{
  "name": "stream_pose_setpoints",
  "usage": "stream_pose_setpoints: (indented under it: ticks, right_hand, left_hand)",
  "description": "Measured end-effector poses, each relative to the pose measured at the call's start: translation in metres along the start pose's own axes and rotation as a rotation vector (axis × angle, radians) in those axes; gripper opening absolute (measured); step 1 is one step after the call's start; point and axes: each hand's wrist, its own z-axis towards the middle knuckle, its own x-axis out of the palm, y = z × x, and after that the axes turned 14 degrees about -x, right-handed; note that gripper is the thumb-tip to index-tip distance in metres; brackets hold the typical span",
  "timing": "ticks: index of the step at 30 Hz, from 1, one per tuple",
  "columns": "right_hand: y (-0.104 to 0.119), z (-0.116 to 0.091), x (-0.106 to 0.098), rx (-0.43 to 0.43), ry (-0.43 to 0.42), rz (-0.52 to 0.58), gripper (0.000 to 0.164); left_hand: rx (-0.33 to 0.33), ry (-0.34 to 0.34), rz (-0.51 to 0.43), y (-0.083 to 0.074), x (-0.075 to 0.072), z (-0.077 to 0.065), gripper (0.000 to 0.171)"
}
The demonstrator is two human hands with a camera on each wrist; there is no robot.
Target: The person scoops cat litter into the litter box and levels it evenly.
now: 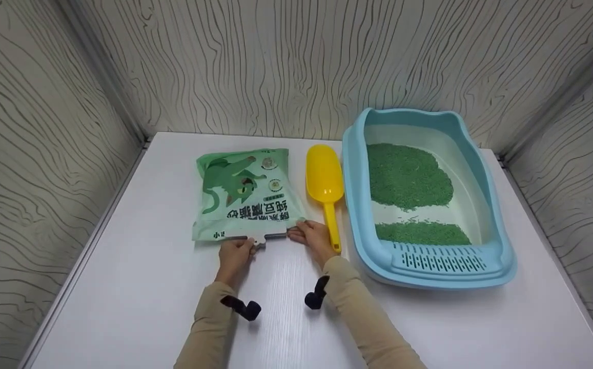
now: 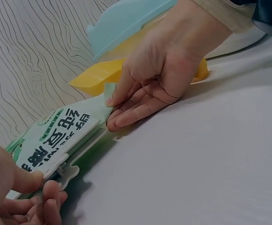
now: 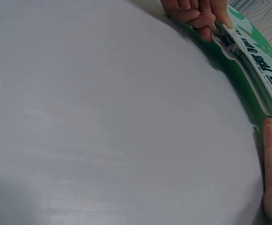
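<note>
"Since you're touching that green-and-white printed plastic bag (image 1: 247,174), which way does it point?"

"Its clipped end faces me, and its body runs back toward the wood-grain-patterned wall (image 1: 275,66). It lies flat on the white tabletop (image 1: 137,292), left of the other things, its black lettering upside down from my side. The slim white plastic clip (image 1: 259,238) has its long axis crosswise, along the bag's near edge."

"And your grip?"

"My left grip (image 1: 236,256) pinches the middle of the clip, thumb against fingers. My right grip (image 1: 314,240) pinches the bag's near right corner, thumb on top."

"Any containers?"

"On the right stands a light-blue-rimmed plastic litter box (image 1: 356,195) with a pale basin, longer front to back, slotted end near me. It holds green granules (image 1: 409,177): a larger patch at the back, a smaller one by the slots, loose bits strewn between. What fills the bag is hidden. Between bag and box lies a yellow plastic scoop (image 1: 324,174), bowl away from me, handle just beside my right grip."
</note>
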Motion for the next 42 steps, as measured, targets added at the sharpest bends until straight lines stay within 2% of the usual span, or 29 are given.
stream_pose_setpoints:
  ticks: [11, 22, 26, 33, 38, 42]
  right_hand:
    - [0.002, -0.001, -0.001, 0.011, 0.010, -0.001, 0.029]
    - [0.001, 0.000, -0.001, 0.005, 0.020, 0.021, 0.029]
    - [0.002, 0.001, -0.002, 0.018, 0.022, 0.019, 0.029]
    - [0.000, -0.001, -0.003, -0.011, 0.040, 0.017, 0.030]
    - [0.000, 0.001, -0.004, 0.000, 0.044, 0.010, 0.030]
    - [-0.001, 0.002, -0.005, -0.004, 0.050, 0.004, 0.030]
  left_hand:
    - [0.013, 0.056, -0.010, 0.005, -0.009, -0.005, 0.026]
    - [0.033, 0.097, 0.035, 0.017, -0.015, -0.015, 0.029]
    - [0.039, 0.138, 0.063, 0.019, -0.018, -0.019, 0.027]
    - [0.026, 0.255, 0.080, 0.015, -0.022, -0.024, 0.025]
    - [0.027, 0.301, 0.110, 0.012, -0.025, -0.023, 0.027]
    - [0.036, 0.307, 0.125, 0.013, -0.026, -0.022, 0.028]
